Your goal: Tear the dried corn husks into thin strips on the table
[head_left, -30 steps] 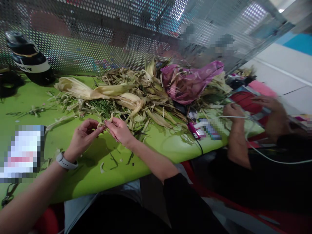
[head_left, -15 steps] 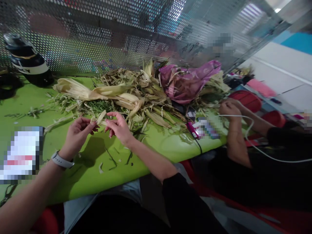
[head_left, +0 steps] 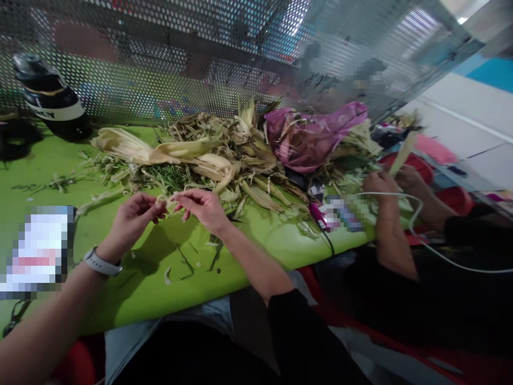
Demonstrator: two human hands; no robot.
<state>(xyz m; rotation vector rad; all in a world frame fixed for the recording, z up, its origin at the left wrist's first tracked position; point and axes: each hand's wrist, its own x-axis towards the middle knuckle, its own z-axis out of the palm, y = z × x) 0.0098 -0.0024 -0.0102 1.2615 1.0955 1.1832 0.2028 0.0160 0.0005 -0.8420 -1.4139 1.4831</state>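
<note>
Between the fingertips of both hands is a small pale strip of corn husk (head_left: pixel 171 201), partly covered by the fingers. My left hand (head_left: pixel 136 215), with a pale watch on its wrist, pinches the strip's left end. Coming in from the right, my right hand (head_left: pixel 203 209) pinches the other end between thumb and fingers. Just beyond the hands lies a heap of dried corn husks (head_left: pixel 248 155), with large pale husks (head_left: pixel 124 147) on its left side. Green shreds (head_left: pixel 170 176) lie right behind my fingers. Husk scraps and thin stems (head_left: pixel 184 259) are scattered on the green table (head_left: pixel 224 272) below.
A phone (head_left: pixel 38 248) lies at the left, a dark bottle (head_left: pixel 52 99) behind it. A purple plastic bag (head_left: pixel 312 133) rests on the heap. At the right, a co-worker's hands (head_left: pixel 380 184) hold a husk strip near a white cable (head_left: pixel 417 214). A perforated metal screen (head_left: pixel 180 64) borders the back.
My right hand has turned and closed in on the strip, which now shows less between the fingers. The co-worker's hands now hold up a long husk strip.
</note>
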